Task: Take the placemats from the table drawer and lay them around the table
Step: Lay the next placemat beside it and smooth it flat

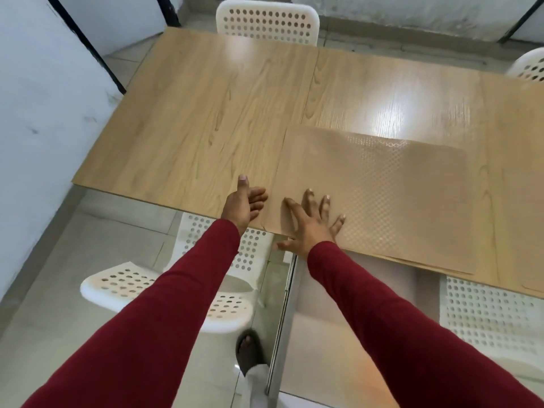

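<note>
Right hand (309,225) lies spread flat on the thin, flexible tan textured placemats (382,195) at lower centre; left hand (243,206) hovers apart, empty; the overhanging near edge looks easiest to pinch.

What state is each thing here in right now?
Placemat stack: flat on the table, near edge overhanging.
Second placemat: flat, at the frame's right edge.
Right hand: open, fingers spread on the stack.
Left hand: open, holding nothing.
Table: left half bare.

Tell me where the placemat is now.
The placemat lies on the table, at its near edge right of centre, under the right hand.
</note>
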